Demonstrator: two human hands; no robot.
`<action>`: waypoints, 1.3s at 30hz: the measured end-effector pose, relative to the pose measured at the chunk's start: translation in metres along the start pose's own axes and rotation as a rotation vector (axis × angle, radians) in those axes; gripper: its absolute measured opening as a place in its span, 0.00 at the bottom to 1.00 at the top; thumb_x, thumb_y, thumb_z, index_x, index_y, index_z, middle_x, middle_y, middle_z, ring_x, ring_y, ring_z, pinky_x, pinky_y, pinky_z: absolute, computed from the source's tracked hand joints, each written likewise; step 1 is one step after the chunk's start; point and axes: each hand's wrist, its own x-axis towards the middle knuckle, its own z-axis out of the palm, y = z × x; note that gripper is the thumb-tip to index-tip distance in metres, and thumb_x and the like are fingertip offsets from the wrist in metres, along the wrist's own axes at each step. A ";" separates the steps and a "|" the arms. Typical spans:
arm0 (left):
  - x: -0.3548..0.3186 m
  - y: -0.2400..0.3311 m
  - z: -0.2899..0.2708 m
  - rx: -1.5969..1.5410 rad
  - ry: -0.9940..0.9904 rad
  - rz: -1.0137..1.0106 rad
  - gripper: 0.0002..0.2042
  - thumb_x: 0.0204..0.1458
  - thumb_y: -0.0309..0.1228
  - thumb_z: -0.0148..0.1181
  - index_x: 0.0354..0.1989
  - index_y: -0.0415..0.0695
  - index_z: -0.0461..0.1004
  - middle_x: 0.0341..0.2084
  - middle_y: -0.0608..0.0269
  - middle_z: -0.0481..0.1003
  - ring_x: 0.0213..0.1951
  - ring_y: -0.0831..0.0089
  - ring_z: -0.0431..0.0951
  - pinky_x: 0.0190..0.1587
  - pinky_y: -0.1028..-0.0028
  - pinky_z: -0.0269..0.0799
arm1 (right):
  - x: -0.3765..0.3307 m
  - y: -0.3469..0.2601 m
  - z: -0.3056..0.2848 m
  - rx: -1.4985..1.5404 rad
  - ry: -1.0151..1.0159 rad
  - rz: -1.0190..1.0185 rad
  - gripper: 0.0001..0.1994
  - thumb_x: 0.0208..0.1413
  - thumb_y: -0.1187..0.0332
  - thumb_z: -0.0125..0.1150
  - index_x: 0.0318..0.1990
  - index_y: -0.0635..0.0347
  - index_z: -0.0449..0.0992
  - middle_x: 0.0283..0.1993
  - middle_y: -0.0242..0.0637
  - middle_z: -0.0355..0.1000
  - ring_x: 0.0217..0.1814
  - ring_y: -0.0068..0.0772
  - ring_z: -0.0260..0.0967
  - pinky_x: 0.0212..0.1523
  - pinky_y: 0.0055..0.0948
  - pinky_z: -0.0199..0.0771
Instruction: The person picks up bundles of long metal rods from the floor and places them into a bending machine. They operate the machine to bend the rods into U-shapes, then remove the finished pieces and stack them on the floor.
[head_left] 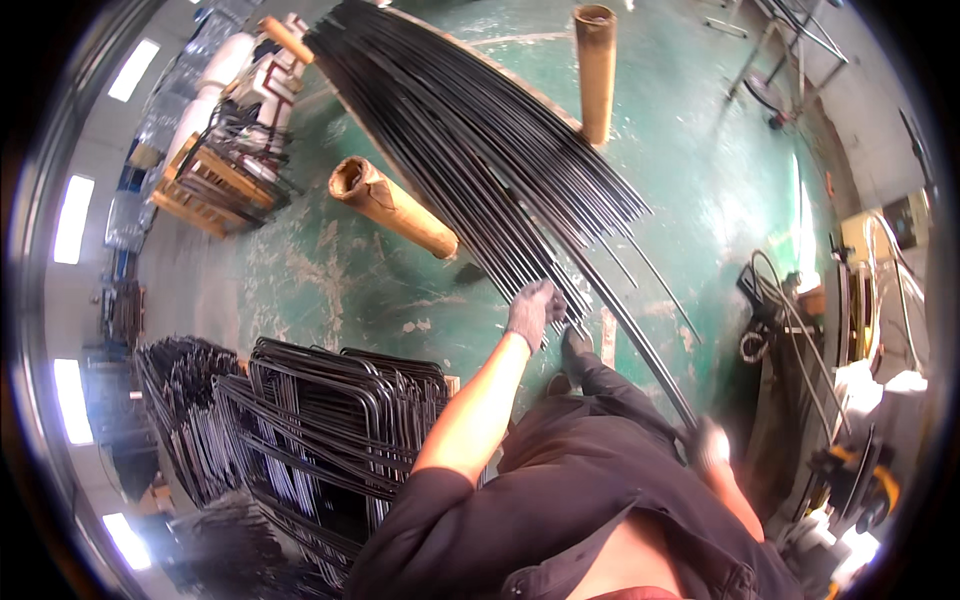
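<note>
A big bunch of long black rods [480, 150] lies on the green floor [700, 170], running from far left to near right. The gloved left hand [533, 310] rests on the near ends, fingers bent over them. The gloved right hand [708, 443] is closed around one rod [640, 340] pulled out to the right.

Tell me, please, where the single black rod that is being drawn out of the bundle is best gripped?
Probably at its near end, where the right hand already closes on the black rod, coming from the side. That end lies clear of the rod bundle; the left hand rests on the bundle's ends.
</note>
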 end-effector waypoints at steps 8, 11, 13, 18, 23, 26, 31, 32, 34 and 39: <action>0.009 -0.021 0.039 -0.500 0.032 -0.203 0.16 0.71 0.41 0.54 0.36 0.40 0.75 0.27 0.59 0.76 0.30 0.63 0.79 0.38 0.63 0.78 | -0.258 0.173 0.077 0.020 0.069 0.320 0.21 0.44 0.56 0.82 0.33 0.57 0.74 0.30 0.49 0.79 0.36 0.60 0.78 0.37 0.52 0.78; -0.023 -0.048 0.050 -0.203 -0.107 -0.109 0.09 0.66 0.27 0.54 0.34 0.37 0.74 0.25 0.60 0.74 0.29 0.67 0.75 0.38 0.66 0.76 | -0.235 0.102 0.089 -0.015 0.266 0.250 0.14 0.49 0.56 0.74 0.30 0.55 0.77 0.30 0.47 0.80 0.36 0.57 0.80 0.37 0.51 0.78; -0.032 -0.052 0.040 -0.014 -0.205 0.013 0.06 0.62 0.19 0.53 0.33 0.37 0.75 0.26 0.62 0.75 0.31 0.72 0.75 0.39 0.69 0.76 | -0.224 0.100 0.094 0.004 0.392 0.266 0.13 0.48 0.55 0.72 0.28 0.54 0.78 0.29 0.45 0.80 0.35 0.52 0.81 0.36 0.46 0.80; -0.118 -0.089 0.092 0.301 -0.374 0.121 0.10 0.67 0.26 0.54 0.32 0.37 0.75 0.26 0.60 0.72 0.32 0.68 0.73 0.43 0.64 0.75 | -0.243 0.203 0.135 0.086 0.346 0.347 0.08 0.47 0.63 0.69 0.30 0.54 0.79 0.30 0.45 0.79 0.37 0.53 0.80 0.39 0.48 0.79; -0.192 -0.043 0.214 -0.170 -0.425 -0.077 0.06 0.65 0.30 0.61 0.41 0.41 0.77 0.30 0.65 0.74 0.31 0.70 0.73 0.45 0.65 0.76 | -0.284 0.332 0.169 0.169 0.524 0.468 0.03 0.46 0.72 0.62 0.30 0.57 0.79 0.33 0.50 0.79 0.43 0.57 0.78 0.46 0.50 0.77; -0.221 -0.005 0.299 -0.212 -0.543 0.006 0.08 0.69 0.33 0.57 0.47 0.41 0.76 0.30 0.68 0.74 0.31 0.75 0.72 0.43 0.70 0.75 | -0.315 0.424 0.211 0.175 0.747 0.642 0.03 0.49 0.72 0.68 0.30 0.58 0.80 0.36 0.52 0.78 0.46 0.60 0.74 0.49 0.51 0.75; -0.242 -0.034 0.414 -0.183 -0.848 -0.083 0.09 0.71 0.32 0.55 0.48 0.38 0.74 0.31 0.66 0.72 0.27 0.77 0.65 0.36 0.73 0.69 | -0.347 0.491 0.230 0.191 1.048 1.334 0.19 0.52 0.70 0.72 0.52 0.64 0.80 0.47 0.53 0.81 0.61 0.54 0.75 0.63 0.46 0.73; -0.255 -0.059 0.439 -0.156 -0.857 -0.065 0.09 0.70 0.32 0.55 0.47 0.38 0.74 0.31 0.66 0.73 0.27 0.77 0.65 0.35 0.73 0.68 | -0.350 0.501 0.251 0.652 1.187 1.426 0.19 0.52 0.72 0.72 0.52 0.67 0.79 0.48 0.52 0.81 0.61 0.52 0.75 0.63 0.45 0.74; -0.277 -0.104 0.481 -0.125 -0.881 -0.150 0.07 0.69 0.30 0.58 0.47 0.39 0.75 0.30 0.66 0.74 0.27 0.77 0.65 0.36 0.74 0.68 | -0.328 0.501 0.270 1.687 1.474 1.320 0.18 0.54 0.75 0.68 0.52 0.70 0.78 0.50 0.50 0.79 0.62 0.49 0.74 0.64 0.45 0.74; -0.313 -0.216 0.551 -0.024 -0.962 -0.287 0.06 0.65 0.27 0.62 0.48 0.44 0.76 0.33 0.62 0.77 0.33 0.69 0.70 0.45 0.64 0.68 | -0.300 0.387 0.056 2.929 1.410 -0.247 0.12 0.64 0.77 0.56 0.53 0.71 0.74 0.52 0.47 0.76 0.60 0.46 0.74 0.68 0.47 0.73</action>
